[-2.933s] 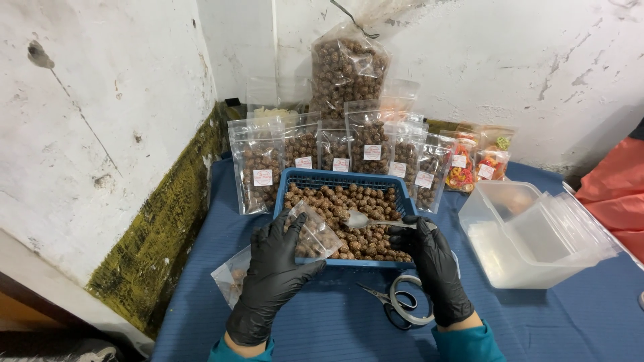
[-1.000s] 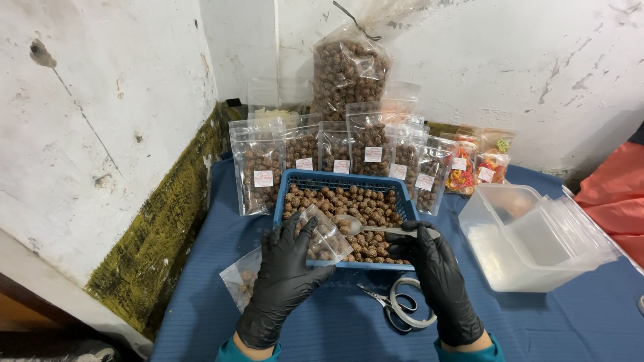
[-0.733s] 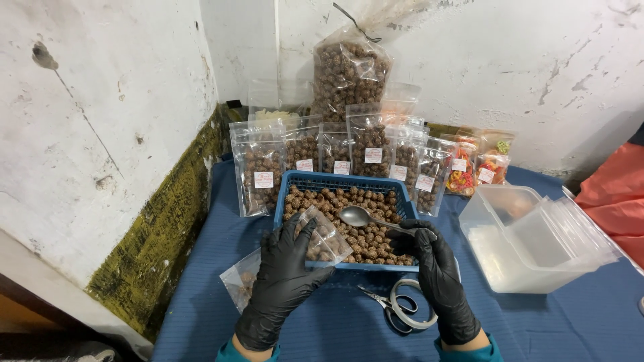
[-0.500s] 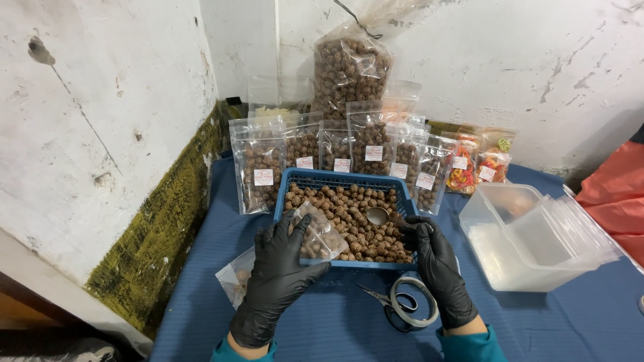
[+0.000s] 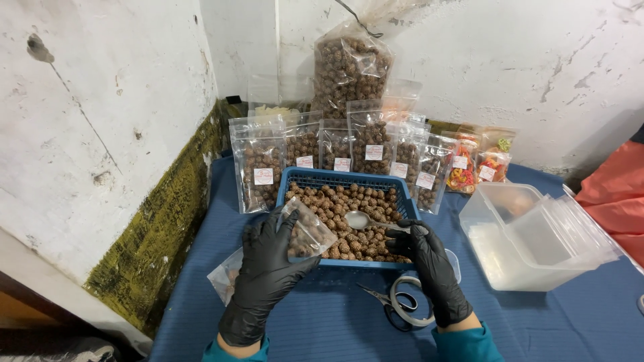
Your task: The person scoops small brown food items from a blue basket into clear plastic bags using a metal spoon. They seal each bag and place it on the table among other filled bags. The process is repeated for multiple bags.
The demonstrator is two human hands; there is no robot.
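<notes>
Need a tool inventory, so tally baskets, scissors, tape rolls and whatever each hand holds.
Blue basket: 1
Scissors: 1
Tape roll: 1
Spoon, in right hand: 1
Pouch, in left hand: 1
Total: 5

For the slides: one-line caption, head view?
Gloved left hand holds a small bag; right hand holds spoon over basket.

Black glossy gloves on left hand (image 5: pixel 268 275) and right hand (image 5: pixel 433 268), teal sleeves.
</notes>
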